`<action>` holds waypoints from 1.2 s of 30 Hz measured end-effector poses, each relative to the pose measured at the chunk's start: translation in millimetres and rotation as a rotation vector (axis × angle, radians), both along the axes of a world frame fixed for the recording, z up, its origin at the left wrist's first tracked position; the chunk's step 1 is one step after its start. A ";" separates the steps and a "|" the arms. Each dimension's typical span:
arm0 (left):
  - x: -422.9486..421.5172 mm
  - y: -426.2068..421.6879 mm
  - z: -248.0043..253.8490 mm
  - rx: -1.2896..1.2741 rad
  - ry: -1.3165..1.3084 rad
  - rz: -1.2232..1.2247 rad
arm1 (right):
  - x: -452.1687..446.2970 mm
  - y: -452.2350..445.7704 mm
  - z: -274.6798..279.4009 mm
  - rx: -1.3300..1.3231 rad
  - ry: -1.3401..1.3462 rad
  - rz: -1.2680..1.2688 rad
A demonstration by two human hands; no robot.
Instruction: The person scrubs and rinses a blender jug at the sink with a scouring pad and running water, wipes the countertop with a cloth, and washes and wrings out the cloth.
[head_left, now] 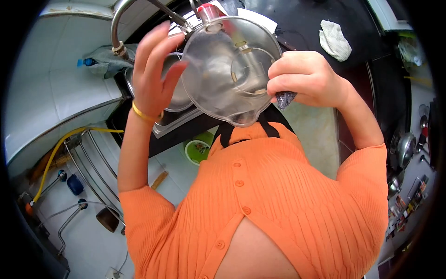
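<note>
A shiny round pan (209, 74) with a pouring lip is tilted in front of me, its inside facing up. Its handle end, with a red part, points away toward the faucet. My right hand (306, 79) is closed at the pan's right rim, and a dark, glittery scrubber (285, 98) sticks out below its fingers. Left of the pan, my left hand (158, 69) is raised with fingers spread, slightly blurred and holding nothing. A yellow bangle (145, 113) circles that wrist. What supports the pan from below is hidden.
A curved metal faucet (116, 28) rises at upper left above the steel sink (179, 120). On the dark counter (302, 18) lies a crumpled white cloth (334, 40). A green bin (199, 149) stands on the floor below, and a metal rack (93, 162) is at left.
</note>
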State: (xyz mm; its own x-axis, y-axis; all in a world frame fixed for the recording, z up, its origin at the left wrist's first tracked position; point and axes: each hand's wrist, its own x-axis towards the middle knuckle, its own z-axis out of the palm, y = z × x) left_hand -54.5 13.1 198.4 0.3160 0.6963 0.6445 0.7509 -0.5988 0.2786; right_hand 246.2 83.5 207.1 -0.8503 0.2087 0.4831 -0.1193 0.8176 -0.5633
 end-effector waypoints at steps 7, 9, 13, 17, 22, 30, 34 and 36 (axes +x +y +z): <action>31.3 58.7 11.2 -0.265 0.625 -0.102 | -6.4 5.4 -1.8 0.042 -0.078 0.139; 24.7 62.0 -1.3 -0.449 0.592 -0.147 | -6.5 10.5 -2.2 0.027 -0.051 0.161; 10.6 52.2 -4.4 -0.650 0.646 -0.182 | -8.9 19.7 -2.1 0.132 -0.236 0.255; -14.3 32.0 -17.5 -0.733 0.489 -0.374 | -25.6 35.4 -9.6 0.352 -0.259 0.331; -48.9 -15.1 -22.9 -1.273 0.325 -0.107 | -56.3 65.3 -37.1 0.563 -0.204 0.282; -82.8 -112.9 -48.7 -1.616 -0.695 0.218 | -95.7 87.7 -107.8 0.154 -0.134 0.005; -98.7 -179.6 -66.6 -1.598 -1.045 0.423 | -124.8 68.3 -154.5 -0.489 -0.083 -0.351; -109.2 -210.5 -80.2 -1.453 -1.117 0.438 | -143.2 54.6 -177.5 -0.592 -0.101 -0.378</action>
State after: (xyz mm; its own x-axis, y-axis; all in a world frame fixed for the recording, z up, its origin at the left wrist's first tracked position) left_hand -163.7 -197.5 118.2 -0.1042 0.7207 -0.6854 -0.0959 0.6786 0.7282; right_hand 102.9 138.1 29.7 -0.7023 0.7017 0.1196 0.1888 0.3456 -0.9192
